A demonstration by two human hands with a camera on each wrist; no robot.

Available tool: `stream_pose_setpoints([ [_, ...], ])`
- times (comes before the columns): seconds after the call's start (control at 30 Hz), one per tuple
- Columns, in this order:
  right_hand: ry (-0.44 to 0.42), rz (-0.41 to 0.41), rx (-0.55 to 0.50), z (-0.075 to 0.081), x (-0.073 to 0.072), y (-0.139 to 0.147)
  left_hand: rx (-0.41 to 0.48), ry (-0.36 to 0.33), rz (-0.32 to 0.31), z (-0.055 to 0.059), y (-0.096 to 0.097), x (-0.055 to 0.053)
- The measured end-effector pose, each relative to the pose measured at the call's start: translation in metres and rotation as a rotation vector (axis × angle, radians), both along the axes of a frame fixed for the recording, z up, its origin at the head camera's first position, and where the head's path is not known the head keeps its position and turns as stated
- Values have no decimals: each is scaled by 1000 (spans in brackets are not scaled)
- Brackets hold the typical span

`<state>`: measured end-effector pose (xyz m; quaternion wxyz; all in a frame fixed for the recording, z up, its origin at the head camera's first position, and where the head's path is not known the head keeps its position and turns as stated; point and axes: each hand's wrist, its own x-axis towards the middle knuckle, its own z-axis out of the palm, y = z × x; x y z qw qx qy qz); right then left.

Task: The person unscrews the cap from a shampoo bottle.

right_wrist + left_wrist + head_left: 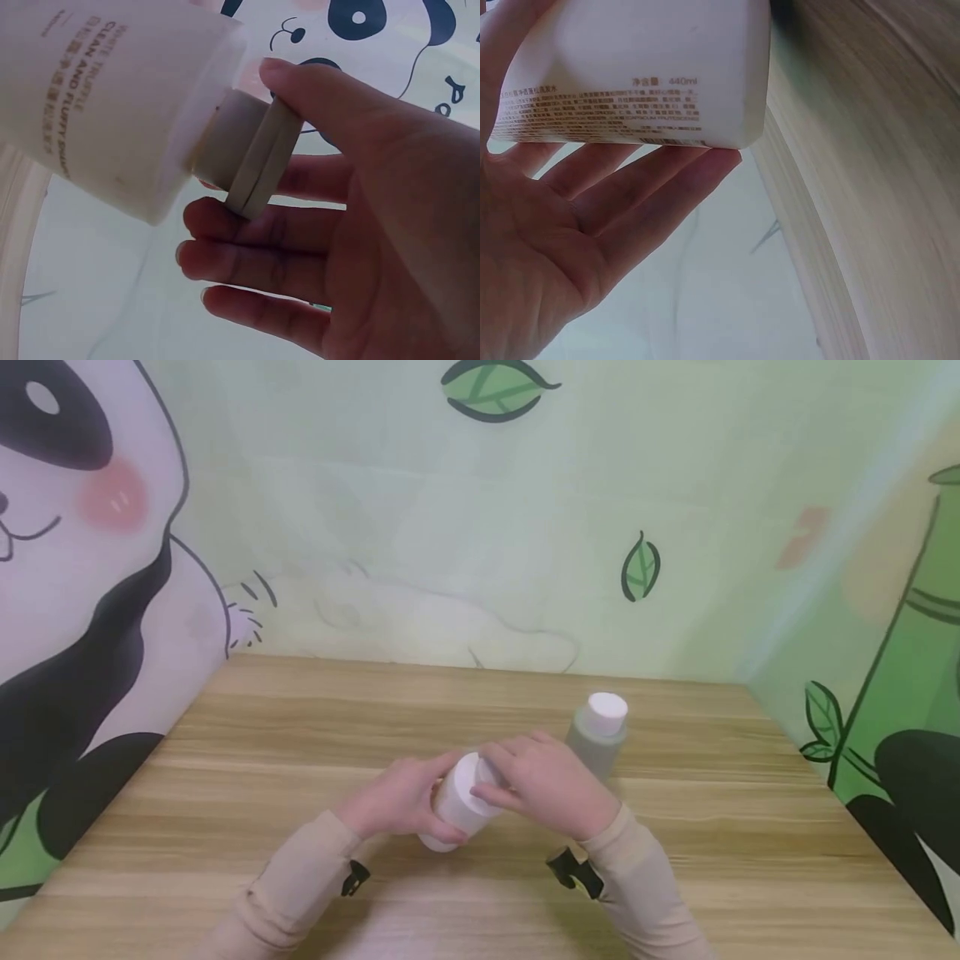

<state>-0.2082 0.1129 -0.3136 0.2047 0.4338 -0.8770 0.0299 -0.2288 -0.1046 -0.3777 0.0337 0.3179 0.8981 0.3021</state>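
A white shampoo bottle [467, 810] is tilted above the table, its neck toward the right, with brown print that reads 440ml in the left wrist view. My left hand [397, 797] grips the body, thumb on the near side and fingers beyond it. In the left wrist view, extended fingers [667, 180] lie along the bottle's printed side. My right hand [555, 783] pinches the flat, disc-like cap [264, 157] between thumb and fingers. The cap is still on the neck, and a thin seam runs round its edge.
Behind the right hand stands a grey-green bottle [592, 747] with a white cap [607, 710]. The wooden table [337, 702] ends at a wall [375, 510] painted with a panda and leaves. A black strap device sits at each wrist.
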Motion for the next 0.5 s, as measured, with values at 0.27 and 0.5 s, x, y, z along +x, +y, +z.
stream_pose_setpoints([
  [0.27,-54,84,32,4,-2,4,-4,5,2,0,1,-1],
  [0.5,-73,110,29,3,-3,6,-8,-6,7,0,1,0],
])
